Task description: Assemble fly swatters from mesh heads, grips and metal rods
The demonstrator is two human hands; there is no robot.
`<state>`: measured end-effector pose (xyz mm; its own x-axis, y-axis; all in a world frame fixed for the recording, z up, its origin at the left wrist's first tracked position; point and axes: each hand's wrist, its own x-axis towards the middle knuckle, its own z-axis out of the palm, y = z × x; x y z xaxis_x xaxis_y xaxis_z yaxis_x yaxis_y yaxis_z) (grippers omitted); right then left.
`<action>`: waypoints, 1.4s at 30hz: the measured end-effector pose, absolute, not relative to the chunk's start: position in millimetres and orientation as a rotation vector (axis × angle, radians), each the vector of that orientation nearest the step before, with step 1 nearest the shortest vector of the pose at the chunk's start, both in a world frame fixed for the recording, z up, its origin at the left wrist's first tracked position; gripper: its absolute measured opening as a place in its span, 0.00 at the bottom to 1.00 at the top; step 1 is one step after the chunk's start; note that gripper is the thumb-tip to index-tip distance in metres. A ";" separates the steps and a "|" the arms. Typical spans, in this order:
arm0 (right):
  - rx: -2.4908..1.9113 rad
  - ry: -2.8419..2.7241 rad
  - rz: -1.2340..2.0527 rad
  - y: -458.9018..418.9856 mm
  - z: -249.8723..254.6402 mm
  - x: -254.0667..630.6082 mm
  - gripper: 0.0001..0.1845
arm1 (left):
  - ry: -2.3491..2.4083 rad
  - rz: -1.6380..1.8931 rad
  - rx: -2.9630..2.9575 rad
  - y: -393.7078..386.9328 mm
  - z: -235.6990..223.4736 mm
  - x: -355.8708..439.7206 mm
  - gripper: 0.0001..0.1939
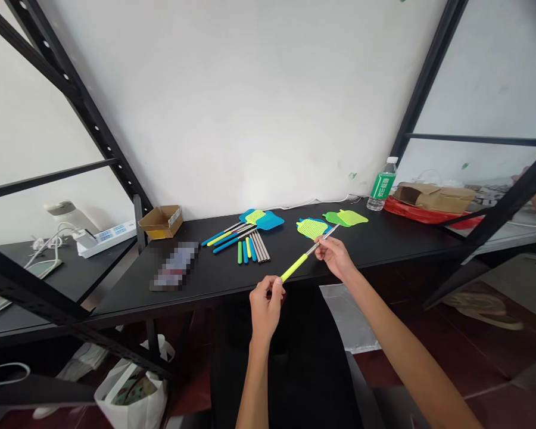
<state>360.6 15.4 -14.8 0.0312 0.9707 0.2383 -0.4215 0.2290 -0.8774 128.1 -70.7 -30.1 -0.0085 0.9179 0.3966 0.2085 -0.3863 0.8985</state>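
Person's got a yellow-gripped fly swatter handle [295, 267] held up diagonally over the front edge of a black table [375, 253]. The left hand [267, 305] has its fingers curled tight around the grip's end, while the right hand [334, 257] pinches the steel shaft narrowly, both forearms angling in from below. Just past the shaft's tip sits a lime mesh swatter head [311, 229], with a bunch of loose handles [254, 247] off to the left.

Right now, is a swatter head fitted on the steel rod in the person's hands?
No, off: the steel rod ends bare past the right hand; its yellow grip sits in the left hand.
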 end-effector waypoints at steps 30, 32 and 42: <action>-0.739 -1.014 1.216 13.8 -12.8 358.8 0.11 | 1.213 1.428 1.706 -71.4 -29.6 128.8 0.15; -0.744 -1.018 1.215 13.8 -12.6 358.8 0.12 | 1.207 1.440 1.703 -71.4 -29.1 129.2 0.14; -0.738 -1.014 1.208 14.4 -12.3 359.2 0.11 | 1.184 1.458 1.644 -70.9 -30.4 130.1 0.14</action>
<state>359.2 14.4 -12.3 0.0405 0.9722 0.2305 -0.3950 0.2275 -0.8901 130.1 -70.9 -30.4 -0.0186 0.9134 0.4066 0.2101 -0.3940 0.8948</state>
